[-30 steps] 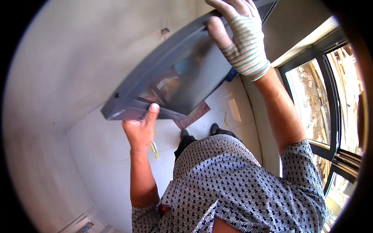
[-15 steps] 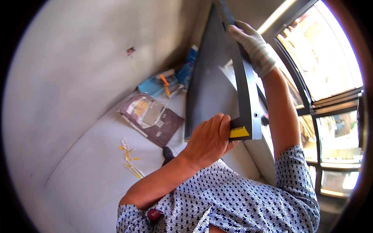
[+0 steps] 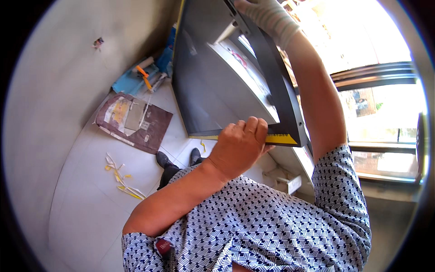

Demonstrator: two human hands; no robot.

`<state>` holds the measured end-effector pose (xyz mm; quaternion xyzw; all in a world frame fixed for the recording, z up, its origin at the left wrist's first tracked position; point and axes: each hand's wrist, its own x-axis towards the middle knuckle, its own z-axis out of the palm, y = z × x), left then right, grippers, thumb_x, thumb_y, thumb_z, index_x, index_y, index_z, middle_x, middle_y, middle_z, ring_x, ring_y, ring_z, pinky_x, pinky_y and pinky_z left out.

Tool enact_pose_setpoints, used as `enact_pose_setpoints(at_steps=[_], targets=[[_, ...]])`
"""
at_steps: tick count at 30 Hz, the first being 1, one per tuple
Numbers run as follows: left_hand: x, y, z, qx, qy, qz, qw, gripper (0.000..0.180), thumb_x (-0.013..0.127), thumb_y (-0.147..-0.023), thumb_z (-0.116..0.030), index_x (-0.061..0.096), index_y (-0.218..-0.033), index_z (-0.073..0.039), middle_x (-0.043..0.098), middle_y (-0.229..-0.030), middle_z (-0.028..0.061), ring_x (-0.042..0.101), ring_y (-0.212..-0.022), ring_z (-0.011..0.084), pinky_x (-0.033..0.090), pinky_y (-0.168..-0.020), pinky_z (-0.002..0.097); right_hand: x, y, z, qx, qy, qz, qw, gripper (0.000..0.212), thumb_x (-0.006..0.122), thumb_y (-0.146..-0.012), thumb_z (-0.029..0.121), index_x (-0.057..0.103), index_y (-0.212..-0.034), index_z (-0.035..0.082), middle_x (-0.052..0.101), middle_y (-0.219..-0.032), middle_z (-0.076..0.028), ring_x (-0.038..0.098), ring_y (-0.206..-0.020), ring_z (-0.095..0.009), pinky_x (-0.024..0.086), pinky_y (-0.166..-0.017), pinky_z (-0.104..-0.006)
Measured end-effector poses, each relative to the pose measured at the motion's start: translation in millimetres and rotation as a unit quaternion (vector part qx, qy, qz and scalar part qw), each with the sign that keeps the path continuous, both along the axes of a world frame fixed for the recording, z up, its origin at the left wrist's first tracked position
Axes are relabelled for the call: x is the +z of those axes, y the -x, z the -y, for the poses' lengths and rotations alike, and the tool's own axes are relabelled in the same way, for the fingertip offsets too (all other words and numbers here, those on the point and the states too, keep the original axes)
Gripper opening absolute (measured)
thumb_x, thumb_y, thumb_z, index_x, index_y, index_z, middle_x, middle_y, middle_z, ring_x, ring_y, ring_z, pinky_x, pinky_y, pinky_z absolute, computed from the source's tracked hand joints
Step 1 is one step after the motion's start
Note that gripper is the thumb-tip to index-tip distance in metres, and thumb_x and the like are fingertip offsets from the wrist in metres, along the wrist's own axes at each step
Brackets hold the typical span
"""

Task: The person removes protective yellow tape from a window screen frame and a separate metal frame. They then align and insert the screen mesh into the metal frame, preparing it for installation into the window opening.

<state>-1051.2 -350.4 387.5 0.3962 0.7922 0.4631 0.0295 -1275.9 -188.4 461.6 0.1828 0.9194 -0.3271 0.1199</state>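
Note:
A dark grey framed window sash (image 3: 286, 102) stands tilted in front of me, its broad pane (image 3: 210, 86) reflecting the bright window. My left hand (image 3: 240, 146), bare, is closed around the sash's lower edge near the corner, where a yellow strip (image 3: 281, 138) runs along the frame. Higher up, my right hand (image 3: 267, 20) wears a pale striped glove and grips the side of the frame. Its fingertips are partly hidden at the top of the picture.
Bright windows with dark rails (image 3: 376, 75) fill the right side; a pale wall (image 3: 59, 81) rises at left. On the floor lie a maroon sheet-like bag (image 3: 157, 122), blue items (image 3: 127, 84) with an orange-handled tool (image 3: 144, 76), and yellow-white strips (image 3: 121, 177).
The sash has turned so that more of its pane and lower edge shows. Both hands have moved with it, the right one up and left. The background has shifted left in view.

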Motion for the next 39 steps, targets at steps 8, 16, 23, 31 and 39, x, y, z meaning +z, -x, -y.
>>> enact_pose_setpoints(at_steps=[8,16,23,31,39], targets=[[-9,4,8,-0.006,-0.084,0.085,0.993,0.047,0.074,-0.092,-0.045,0.057,-0.104,-0.003,0.063,-0.09,0.0106,0.067,-0.071,0.0252,0.055,-0.061,0.0363,-16,-3,-19,-0.014,-0.039,-0.05,0.998,0.035,0.058,-0.095,0.028,0.073,-0.094,-0.003,0.068,-0.075,-0.009,0.064,-0.065,-0.02,0.054,-0.064,-0.0373],[8,3,-1,-0.146,-0.237,0.475,0.835,0.042,0.075,-0.095,-0.038,0.059,-0.087,-0.001,0.063,-0.073,0.0044,0.058,-0.064,0.0087,0.048,-0.058,0.0259,-29,6,-17,-0.022,-0.01,-0.059,0.998,0.028,0.059,-0.094,0.025,0.072,-0.09,0.001,0.068,-0.072,-0.008,0.067,-0.066,-0.021,0.054,-0.065,-0.0382],[15,18,8,-0.181,-0.22,0.543,0.79,0.044,0.075,-0.095,-0.04,0.063,-0.082,0.001,0.063,-0.07,0.0016,0.057,-0.064,0.0073,0.049,-0.06,0.0253,-34,17,-12,0.01,-0.202,-0.055,0.978,0.037,0.061,-0.095,0.032,0.074,-0.091,-0.002,0.072,-0.074,-0.015,0.072,-0.071,-0.03,0.055,-0.068,-0.0428],[19,21,9,-0.197,-0.2,0.552,0.785,0.044,0.078,-0.092,-0.04,0.068,-0.083,0.002,0.065,-0.069,0.0035,0.062,-0.064,0.009,0.052,-0.06,0.0254,-20,0,-4,-0.023,-0.198,-0.111,0.974,0.045,0.066,-0.091,0.04,0.075,-0.09,-0.003,0.072,-0.073,-0.017,0.073,-0.075,-0.032,0.056,-0.07,-0.0435],[23,17,5,-0.221,-0.19,0.536,0.792,0.04,0.077,-0.094,-0.035,0.069,-0.086,0.003,0.068,-0.07,0.0047,0.065,-0.066,0.0097,0.054,-0.063,0.0252,-18,-13,-3,-0.077,-0.128,-0.113,0.982,0.041,0.068,-0.089,0.039,0.075,-0.084,-0.002,0.068,-0.068,-0.008,0.067,-0.066,-0.023,0.053,-0.065,-0.0411]])
